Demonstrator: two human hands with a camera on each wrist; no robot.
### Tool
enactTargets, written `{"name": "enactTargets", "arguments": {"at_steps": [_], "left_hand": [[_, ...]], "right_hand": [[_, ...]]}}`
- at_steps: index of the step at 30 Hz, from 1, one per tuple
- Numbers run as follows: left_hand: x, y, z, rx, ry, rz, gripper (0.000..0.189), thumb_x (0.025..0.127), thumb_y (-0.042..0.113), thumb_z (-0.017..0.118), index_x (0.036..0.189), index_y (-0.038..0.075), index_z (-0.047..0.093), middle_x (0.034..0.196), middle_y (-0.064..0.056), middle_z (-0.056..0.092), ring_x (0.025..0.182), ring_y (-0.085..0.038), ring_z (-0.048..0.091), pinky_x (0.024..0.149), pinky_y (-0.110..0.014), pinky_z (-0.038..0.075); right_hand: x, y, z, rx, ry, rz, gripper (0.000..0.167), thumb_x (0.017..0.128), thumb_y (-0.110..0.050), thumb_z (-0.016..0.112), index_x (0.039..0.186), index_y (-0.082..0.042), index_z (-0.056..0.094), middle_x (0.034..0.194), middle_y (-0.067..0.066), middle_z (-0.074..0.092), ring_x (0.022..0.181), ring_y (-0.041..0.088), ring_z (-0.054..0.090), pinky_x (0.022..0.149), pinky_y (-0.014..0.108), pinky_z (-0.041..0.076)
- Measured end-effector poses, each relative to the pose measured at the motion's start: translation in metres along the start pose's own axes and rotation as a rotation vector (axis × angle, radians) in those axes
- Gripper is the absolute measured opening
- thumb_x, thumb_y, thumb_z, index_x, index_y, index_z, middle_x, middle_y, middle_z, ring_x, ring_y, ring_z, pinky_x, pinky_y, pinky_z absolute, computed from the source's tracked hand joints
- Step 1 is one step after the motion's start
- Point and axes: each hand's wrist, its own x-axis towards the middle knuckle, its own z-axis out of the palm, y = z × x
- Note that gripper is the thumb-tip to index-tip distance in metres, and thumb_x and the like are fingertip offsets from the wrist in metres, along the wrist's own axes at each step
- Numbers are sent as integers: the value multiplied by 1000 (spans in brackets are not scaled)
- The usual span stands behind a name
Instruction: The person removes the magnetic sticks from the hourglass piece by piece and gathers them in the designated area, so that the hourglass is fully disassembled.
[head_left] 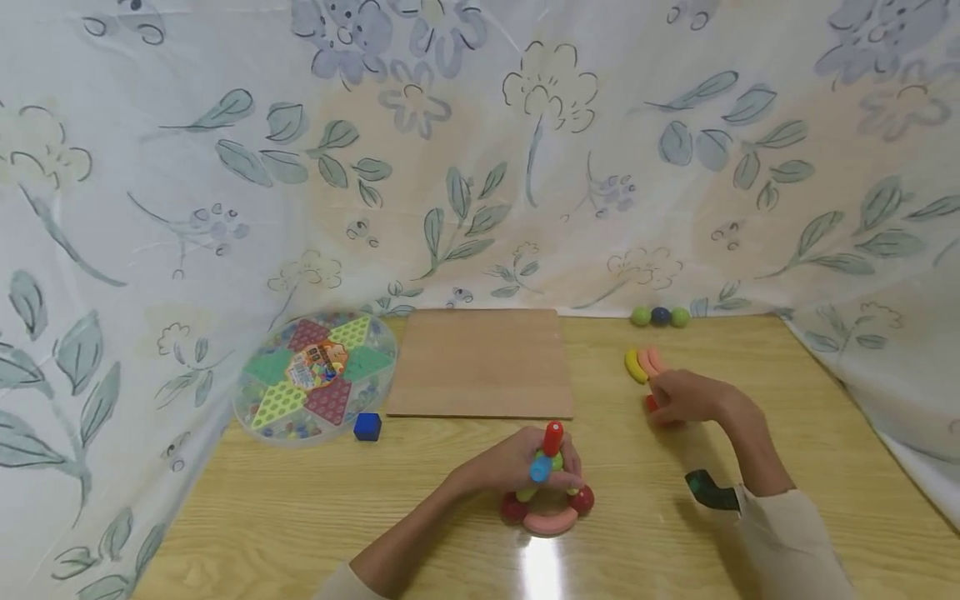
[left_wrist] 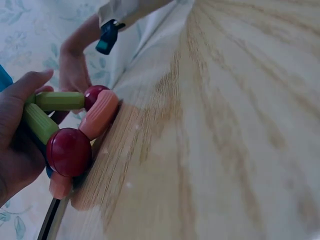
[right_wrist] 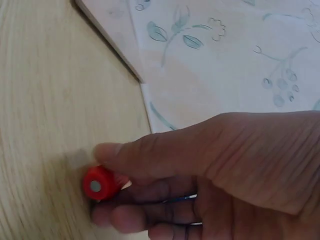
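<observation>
Left hand [head_left: 517,460]: fingers curled round the upper part of a ball-and-rod model [head_left: 557,461], gripping it. Model sits toward the front of the worktop [head_left: 285,492], near the middle; cannot tell whether its base touches the wood. A red rod [head_left: 553,438] and a light-blue rod [head_left: 540,468] point up out of the grip. On the side nearest the person, a pink curved rod [head_left: 550,523] joins two red balls [head_left: 582,499]. Left wrist view: two green rods [left_wrist: 60,101] run from the grip, one to each red ball.

Right hand [head_left: 693,396]: well to the right of the model and farther back, low over the worktop. Thumb and fingers pinch a red piece [right_wrist: 100,184] (silvery disc [right_wrist: 95,186] visible at its end); the rest of the piece is mostly hidden by the hand. Just beyond the hand, a yellow curved rod [head_left: 634,366] and two pink curved pieces [head_left: 649,361] lie close together. Dark strap [head_left: 711,492] at the right sleeve.

Surroundings: rear right, a row of three balls [head_left: 661,316], green, dark blue, green. Rear centre, a flat brown board [head_left: 480,362]. To its left, a round game board [head_left: 330,400] with coloured triangles; a blue cube [head_left: 367,427] lies just beside its front edge. Floral cloth [head_left: 480,125] hangs behind
</observation>
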Motion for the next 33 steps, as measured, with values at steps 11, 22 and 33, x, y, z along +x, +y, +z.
{"name": "enactTargets", "arguments": {"at_steps": [11, 22, 33], "left_hand": [[-14, 0, -5, 16, 47, -60, 10, 97, 19, 75, 96, 9, 72, 100, -6, 78, 98, 1, 68, 94, -22, 54], [-23, -8, -3, 25, -20, 5, 13, 98, 16, 74, 99, 4, 71, 103, -12, 78, 100, -1, 69, 95, -23, 56], [-6, -1, -2, 23, 6, -49, 10, 98, 22, 75, 99, 13, 73, 100, -2, 79, 96, 2, 68, 86, -18, 53]], "right_hand": [[18, -14, -1, -13, -23, -19, 33, 93, -22, 78, 77, -10, 53, 71, -6, 44, 66, 11, 41, 61, 24, 33], [10, -10, 18, 56, -37, 59, 30, 94, -25, 76, 77, -9, 57, 69, -4, 51, 63, 11, 46, 59, 24, 36], [-32, -72, -32, 144, 10, -268, 18, 103, -26, 67, 91, -14, 61, 75, -5, 56, 62, 4, 49, 58, 24, 44]]}}
